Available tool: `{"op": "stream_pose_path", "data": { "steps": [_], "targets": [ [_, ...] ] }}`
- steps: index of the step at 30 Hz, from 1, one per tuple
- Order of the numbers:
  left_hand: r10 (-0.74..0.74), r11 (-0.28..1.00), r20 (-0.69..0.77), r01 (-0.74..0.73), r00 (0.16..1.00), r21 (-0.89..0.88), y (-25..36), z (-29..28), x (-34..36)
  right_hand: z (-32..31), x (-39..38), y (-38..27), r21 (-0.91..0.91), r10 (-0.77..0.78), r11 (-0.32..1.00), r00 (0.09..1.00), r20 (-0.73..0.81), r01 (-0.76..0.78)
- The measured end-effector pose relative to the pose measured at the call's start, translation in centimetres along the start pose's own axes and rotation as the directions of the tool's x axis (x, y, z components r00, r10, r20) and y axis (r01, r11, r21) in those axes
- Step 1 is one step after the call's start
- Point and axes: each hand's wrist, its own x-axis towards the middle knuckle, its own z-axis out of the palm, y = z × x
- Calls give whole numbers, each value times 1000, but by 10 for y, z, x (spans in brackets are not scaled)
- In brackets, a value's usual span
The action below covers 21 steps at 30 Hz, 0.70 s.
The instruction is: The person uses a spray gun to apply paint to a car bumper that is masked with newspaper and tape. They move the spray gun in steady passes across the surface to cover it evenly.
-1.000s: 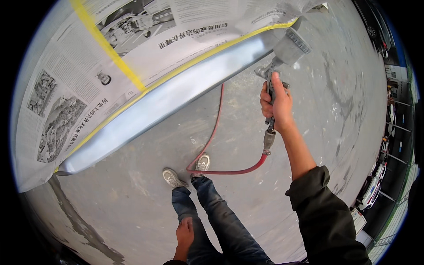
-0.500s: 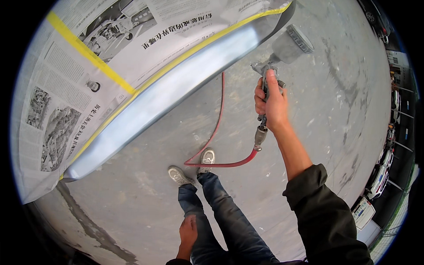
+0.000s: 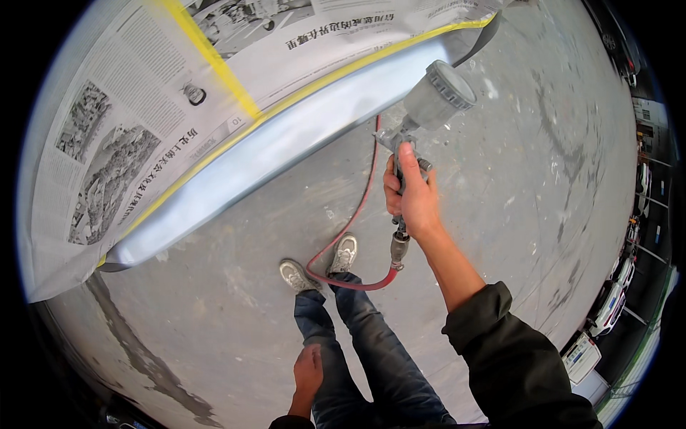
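My right hand point(image 3: 418, 193) is wrapped round the handle of a grey spray gun point(image 3: 436, 96), its thumb up along the back. The gun's round cup sits on top, tilted to the right, and its nozzle points left toward a glossy pale blue-white car body panel point(image 3: 275, 139). A gap separates nozzle and panel. From the fitting under the handle a red air hose point(image 3: 368, 287) loops past my feet and runs up behind the panel's lower edge. My left hand point(image 3: 309, 368) hangs low against my thigh; its fingers cannot be made out.
Newspaper sheets point(image 3: 143, 71) cover the area above the panel, held by yellow masking tape point(image 3: 214, 57). My shoes point(image 3: 345, 252) stand on a stained grey concrete floor point(image 3: 514, 214), beside the hose. Parked cars point(image 3: 613, 297) line the far right. A dark crack crosses the floor at lower left.
My right hand and the spray gun have shifted left and slightly down in view. The papered panel now appears farther right and turned a little, as my view has moved.
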Motion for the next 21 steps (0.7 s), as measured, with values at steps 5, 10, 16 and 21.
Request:
{"op": "stream_pose_path", "data": {
  "steps": [5,10,16,21],
  "targets": [
    [2,1000,-19,-2,1000,-27,-15,-6,-8,23,-16,17,8,9,1000,999,48,-10],
    [-27,999,-20,26,999,-39,-35,-11,-17,47,-30,29,6,9,1000,998,58,-9],
    [-37,998,-28,36,999,-52,-53,-21,-29,74,-48,43,17,20,1000,997,74,-21],
    [-80,995,-25,78,996,-60,-69,-27,-36,96,-65,57,41,60,997,992,113,-65]
  ]
}}
